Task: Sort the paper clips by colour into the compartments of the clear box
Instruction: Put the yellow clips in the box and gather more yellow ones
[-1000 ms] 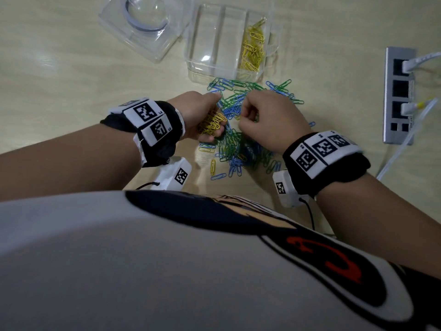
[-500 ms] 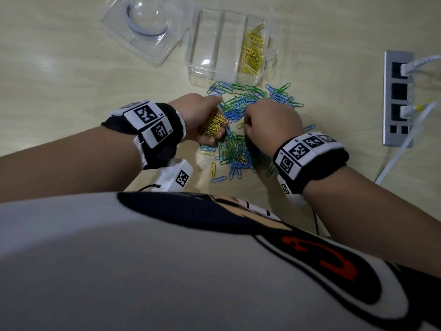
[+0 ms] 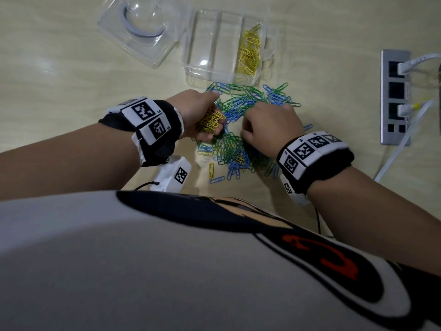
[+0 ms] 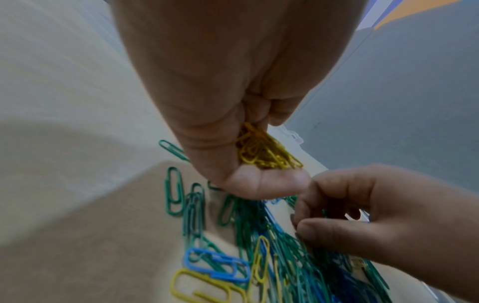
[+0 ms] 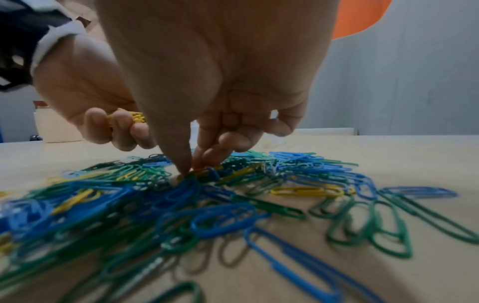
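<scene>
My left hand (image 3: pixel 210 130) grips a bunch of yellow paper clips (image 3: pixel 211 121), just above the left side of a mixed pile of green, blue and yellow clips (image 3: pixel 238 149) on the table. The bunch (image 4: pixel 264 151) sticks out between the curled fingers and the thumb. My right hand (image 3: pixel 269 125) is right beside it, thumb and forefinger tips (image 5: pixel 185 170) pressed together down in the pile on a clip that looks yellow. The clear box (image 3: pixel 210 75) stands just beyond the pile, with yellow clips (image 3: pixel 249 51) in its right compartment; the other compartments look bare.
The clear lid (image 3: pixel 143 32) lies left of the box. A grey power strip (image 3: pixel 395 96) with white cables plugged in sits at the right. A small white device (image 3: pixel 174 174) on a black cord lies near the table's front edge, under my left wrist.
My right hand has dipped its fingertips into the pile, nearer to me. The left hand has stayed put with its yellow bunch.
</scene>
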A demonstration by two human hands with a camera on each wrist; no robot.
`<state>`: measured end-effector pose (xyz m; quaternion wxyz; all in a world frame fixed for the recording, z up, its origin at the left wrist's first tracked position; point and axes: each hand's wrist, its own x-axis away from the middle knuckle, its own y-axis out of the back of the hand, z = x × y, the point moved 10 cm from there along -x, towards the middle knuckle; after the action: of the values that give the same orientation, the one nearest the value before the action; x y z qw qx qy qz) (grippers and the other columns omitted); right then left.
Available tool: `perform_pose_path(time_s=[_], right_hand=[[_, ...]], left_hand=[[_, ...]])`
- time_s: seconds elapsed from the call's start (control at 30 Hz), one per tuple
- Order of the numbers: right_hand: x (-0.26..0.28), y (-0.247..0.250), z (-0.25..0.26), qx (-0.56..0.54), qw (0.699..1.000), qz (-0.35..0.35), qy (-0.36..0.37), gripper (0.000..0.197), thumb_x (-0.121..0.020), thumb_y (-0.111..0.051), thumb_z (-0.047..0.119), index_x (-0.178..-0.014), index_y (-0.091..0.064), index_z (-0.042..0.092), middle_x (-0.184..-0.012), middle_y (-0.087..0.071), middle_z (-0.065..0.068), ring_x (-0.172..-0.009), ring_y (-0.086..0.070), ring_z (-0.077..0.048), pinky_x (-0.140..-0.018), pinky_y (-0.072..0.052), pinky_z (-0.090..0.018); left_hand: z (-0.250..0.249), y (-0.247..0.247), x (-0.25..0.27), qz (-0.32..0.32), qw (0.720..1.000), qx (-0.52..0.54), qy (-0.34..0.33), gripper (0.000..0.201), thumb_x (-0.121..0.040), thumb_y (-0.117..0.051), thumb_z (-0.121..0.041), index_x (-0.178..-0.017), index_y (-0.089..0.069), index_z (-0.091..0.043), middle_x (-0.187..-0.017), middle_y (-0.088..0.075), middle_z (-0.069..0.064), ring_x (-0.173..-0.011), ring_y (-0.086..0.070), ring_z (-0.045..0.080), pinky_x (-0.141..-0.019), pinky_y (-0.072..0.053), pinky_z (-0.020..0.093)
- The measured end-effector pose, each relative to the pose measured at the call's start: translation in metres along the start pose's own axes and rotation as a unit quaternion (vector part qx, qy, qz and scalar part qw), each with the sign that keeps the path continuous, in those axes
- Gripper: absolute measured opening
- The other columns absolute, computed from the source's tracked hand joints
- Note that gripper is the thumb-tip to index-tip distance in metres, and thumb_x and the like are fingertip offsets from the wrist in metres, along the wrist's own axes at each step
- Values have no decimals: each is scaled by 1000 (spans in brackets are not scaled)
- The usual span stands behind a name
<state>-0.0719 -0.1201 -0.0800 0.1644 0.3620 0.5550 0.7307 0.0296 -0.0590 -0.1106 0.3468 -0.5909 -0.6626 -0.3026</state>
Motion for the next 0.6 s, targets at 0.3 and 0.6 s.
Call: perform_pose_path(time_s=[0.3, 0.6], right_hand=[[10, -5, 58, -10, 993, 16, 114, 27, -90, -53, 46, -112, -58, 30, -108, -54, 3, -106, -56, -22, -90, -34, -41], [6, 2, 42, -27, 997, -10, 74, 22, -96, -43, 32, -100, -64, 28, -99, -57, 2, -96, -58, -25, -87, -35, -39]], left_hand=[[2, 18, 0, -37, 999, 1, 4, 46, -101, -32, -41, -79, -56, -9, -61, -59, 7, -49, -56, 15, -44, -47, 18], [11, 23, 4, -35, 999, 6, 10, 45, -102, -30, -41, -80, -53, -10, -61, -56, 6, -45, -56, 14, -45, -46, 18]])
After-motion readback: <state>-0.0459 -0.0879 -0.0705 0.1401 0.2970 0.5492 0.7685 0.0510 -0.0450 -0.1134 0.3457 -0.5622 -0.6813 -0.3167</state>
